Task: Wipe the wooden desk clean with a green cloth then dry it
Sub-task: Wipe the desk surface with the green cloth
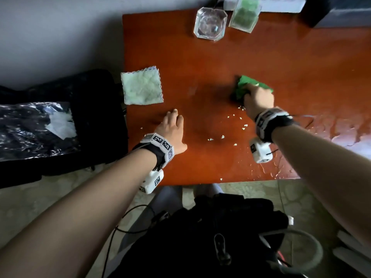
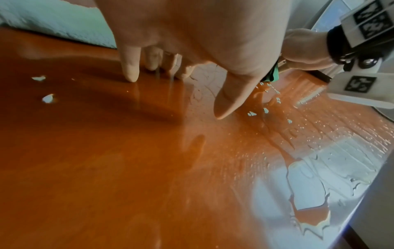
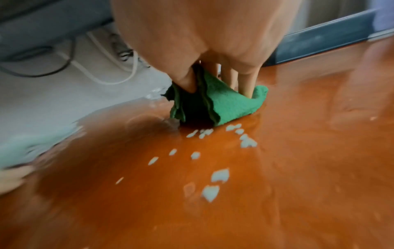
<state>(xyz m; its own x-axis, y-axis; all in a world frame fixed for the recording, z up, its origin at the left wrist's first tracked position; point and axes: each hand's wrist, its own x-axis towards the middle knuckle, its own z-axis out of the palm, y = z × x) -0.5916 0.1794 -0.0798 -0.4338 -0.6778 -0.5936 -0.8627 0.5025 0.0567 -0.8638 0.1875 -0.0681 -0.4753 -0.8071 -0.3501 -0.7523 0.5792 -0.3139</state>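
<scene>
A reddish wooden desk [image 1: 210, 63] fills the head view. My right hand [image 1: 258, 98] grips a folded green cloth [image 1: 244, 85] and presses it on the desk's middle right; in the right wrist view its thumb and fingers pinch the cloth [image 3: 226, 104]. Small white crumbs [image 1: 222, 136] lie scattered between the two hands, also close behind the cloth [image 3: 217, 175]. My left hand [image 1: 172, 127] rests on the desk near the left edge, fingers straight, holding nothing; its fingertips [image 2: 131, 74] touch the wood. A pale fluffy cloth [image 1: 142, 86] lies flat at the left edge.
A clear glass dish [image 1: 210, 23] and a jar of green stuff [image 1: 244, 14] stand at the desk's back. Wet streaks [image 1: 341, 127] shine at the right front. A black bag with plastic [image 1: 36, 129] sits left of the desk. A dark box [image 1: 341, 11] stands back right.
</scene>
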